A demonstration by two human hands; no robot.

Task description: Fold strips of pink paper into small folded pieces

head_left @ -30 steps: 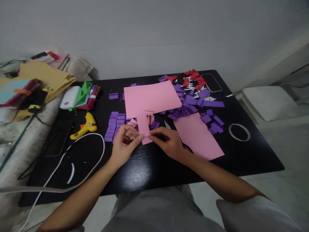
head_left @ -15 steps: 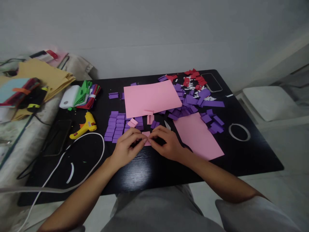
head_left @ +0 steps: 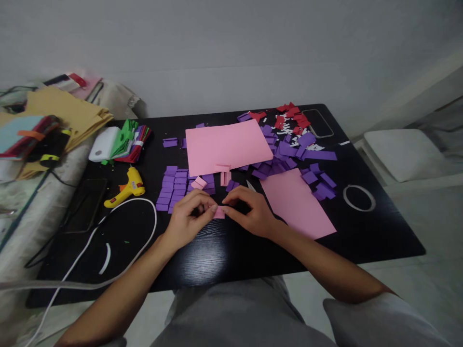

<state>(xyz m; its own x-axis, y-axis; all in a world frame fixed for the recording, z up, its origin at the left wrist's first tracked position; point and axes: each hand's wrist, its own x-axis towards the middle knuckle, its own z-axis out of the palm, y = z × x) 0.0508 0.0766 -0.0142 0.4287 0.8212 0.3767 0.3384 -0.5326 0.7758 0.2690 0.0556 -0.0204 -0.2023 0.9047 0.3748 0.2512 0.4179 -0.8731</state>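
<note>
A small pink paper piece (head_left: 219,212) is pinched at its left side between the thumb and fingers of my left hand (head_left: 191,214). At its right edge, the thumb and index finger of my right hand (head_left: 251,209) close on it; part of the paper is hidden by the fingertips. Just beyond my hands lie folded pink pieces (head_left: 225,179) and another small pink one (head_left: 198,183). Rows of folded purple paper pieces (head_left: 172,189) sit beyond my left hand. Near my right knuckles, a pointed blade (head_left: 250,185) shows, its rest hidden by the hand.
Large pink sheets (head_left: 226,147) lie at the back and, as a second sheet (head_left: 298,205), on the right. Purple scraps (head_left: 278,159) and red scraps (head_left: 292,115) pile behind. A yellow glue gun (head_left: 130,185), white cable (head_left: 155,217) and tape ring (head_left: 359,198) are on the black table (head_left: 253,260).
The pink piece is now folded smaller and sits lower between my fingertips. My right fingers have shifted slightly, and my left fingers curl more.
</note>
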